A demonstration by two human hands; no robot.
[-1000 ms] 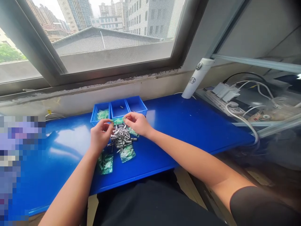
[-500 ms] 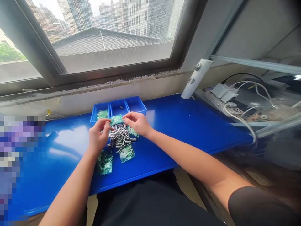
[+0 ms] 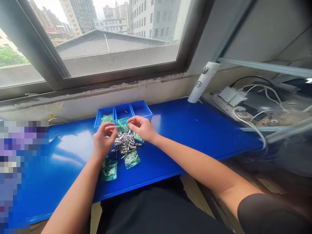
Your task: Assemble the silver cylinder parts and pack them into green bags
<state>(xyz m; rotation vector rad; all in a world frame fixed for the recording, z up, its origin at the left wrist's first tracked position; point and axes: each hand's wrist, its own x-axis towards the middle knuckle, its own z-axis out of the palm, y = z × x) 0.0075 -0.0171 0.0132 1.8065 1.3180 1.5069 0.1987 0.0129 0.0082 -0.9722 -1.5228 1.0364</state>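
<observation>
Between my two hands a small green plastic bag (image 3: 123,123) is held up by its sides. My left hand (image 3: 105,137) pinches its left edge with thumb and fingers. At the right edge, my right hand (image 3: 142,128) grips the bag the same way. Directly beneath lies a heap of small metal pins (image 3: 125,142) of mixed sizes. Other green bags with parts inside surround the heap: one bag (image 3: 132,159) in front, another bag (image 3: 109,170) nearer me at the left, and one partly hidden under my right hand.
A blue bin (image 3: 141,109) with three compartments stands behind the heap; green bags lie in its left compartment, a small dark piece in the middle one. A white tumbler (image 3: 203,83) stands at the back right. Plugs and cables (image 3: 234,96) lie beyond the blue table (image 3: 195,136).
My left hand has shifted slightly right, and its thumb has come up onto the bag's edge. The bag now looks more spread open between my hands.
</observation>
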